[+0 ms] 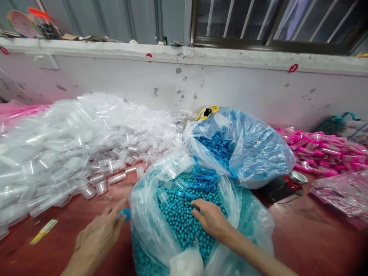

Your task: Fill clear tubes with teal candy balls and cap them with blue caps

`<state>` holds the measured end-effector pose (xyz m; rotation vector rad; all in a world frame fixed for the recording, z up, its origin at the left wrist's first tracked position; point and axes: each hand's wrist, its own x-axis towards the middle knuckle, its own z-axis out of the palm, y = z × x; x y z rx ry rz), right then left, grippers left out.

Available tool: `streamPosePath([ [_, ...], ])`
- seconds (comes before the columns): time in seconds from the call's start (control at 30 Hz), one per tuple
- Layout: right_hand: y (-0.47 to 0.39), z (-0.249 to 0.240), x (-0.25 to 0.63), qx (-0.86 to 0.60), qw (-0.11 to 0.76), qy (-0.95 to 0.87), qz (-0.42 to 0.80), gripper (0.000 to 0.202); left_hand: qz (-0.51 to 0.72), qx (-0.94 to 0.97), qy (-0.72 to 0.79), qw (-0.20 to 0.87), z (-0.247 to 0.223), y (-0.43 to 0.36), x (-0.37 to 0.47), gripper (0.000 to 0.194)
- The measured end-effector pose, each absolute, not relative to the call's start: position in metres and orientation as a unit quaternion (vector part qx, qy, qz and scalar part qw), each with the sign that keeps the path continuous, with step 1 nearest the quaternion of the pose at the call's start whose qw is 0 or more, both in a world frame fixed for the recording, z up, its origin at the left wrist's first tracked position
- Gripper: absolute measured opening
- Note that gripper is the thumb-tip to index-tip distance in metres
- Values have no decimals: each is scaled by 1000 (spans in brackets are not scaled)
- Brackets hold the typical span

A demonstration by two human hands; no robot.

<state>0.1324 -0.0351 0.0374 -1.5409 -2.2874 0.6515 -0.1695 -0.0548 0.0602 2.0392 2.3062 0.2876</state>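
Note:
My left hand (99, 234), slightly blurred, is over the red table left of the bag, its fingers closed on a small blue plastic piece (124, 215). My right hand (208, 218) reaches over the teal beads (179, 222) in the open clear bag (149, 226). Its fingers are curled near a blue piece (185, 195) lying on the beads; whether they pinch anything is too small to tell. More blue pieces (205, 178) and a few clear tubes (181, 183) rest on the beads at the back of the bag.
A large heap of clear plastic tubes (71, 153) covers the left side. Behind the bead bag stands a bag of blue parts (253, 145). Pink parts (324, 149) lie at right, near a dark container with a metal lid (297, 177). A yellow strip (43, 231) is at left.

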Motion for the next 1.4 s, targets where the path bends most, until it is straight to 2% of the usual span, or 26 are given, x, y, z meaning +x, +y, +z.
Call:
streamPosePath([
  [0.07,-23,38,128,-553,117,-811,151,20,27,667,740,-78,61,-52,-168,39],
  [0.1,-17,38,122,-554,99,-819,115,19,20,687,720,-95,62,-49,-160,40],
  [0.3,7,16,84,-536,45,-843,-15,21,86,864,494,-34,46,5,-78,43],
  [0.5,-13,-6,114,-546,52,-835,-49,15,64,922,382,-2,21,54,-44,41],
  [0.63,-23,-1,126,-551,25,-834,-30,10,86,914,395,44,16,68,-30,34],
  [0.73,-21,9,126,-554,-23,-832,31,8,90,902,418,61,12,62,-24,39],
  [0.83,-18,16,135,-564,-24,-824,53,8,83,888,445,86,9,41,-25,41],
  [0.97,-17,19,158,-626,-13,-778,56,16,84,823,532,178,10,6,-23,26],
  [1.03,-17,19,163,-645,-21,-760,72,18,124,787,553,243,11,-6,-16,23],
  [1.1,-18,17,165,-652,-4,-754,88,18,180,737,549,351,7,-13,-6,21],
  [1.23,-24,4,164,-618,84,-767,152,28,262,534,516,616,-10,-13,15,13],
  [1.4,-31,-5,166,-568,172,-769,235,35,297,468,494,670,-16,-9,20,15],
])
